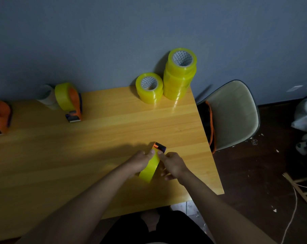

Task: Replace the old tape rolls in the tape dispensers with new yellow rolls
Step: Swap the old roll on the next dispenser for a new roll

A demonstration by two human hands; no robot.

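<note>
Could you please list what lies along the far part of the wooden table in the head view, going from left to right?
Orange tape dispenser at the left edge → white roll → orange dispenser loaded with yellow tape → single yellow tape roll → tall stack of yellow rolls.

The table [114,131] was smooth, shiny wood. The yellow tape rolls [180,74] at the far side looked glossy, see-through plastic. The chair [235,113] looked smooth and matt.
</note>
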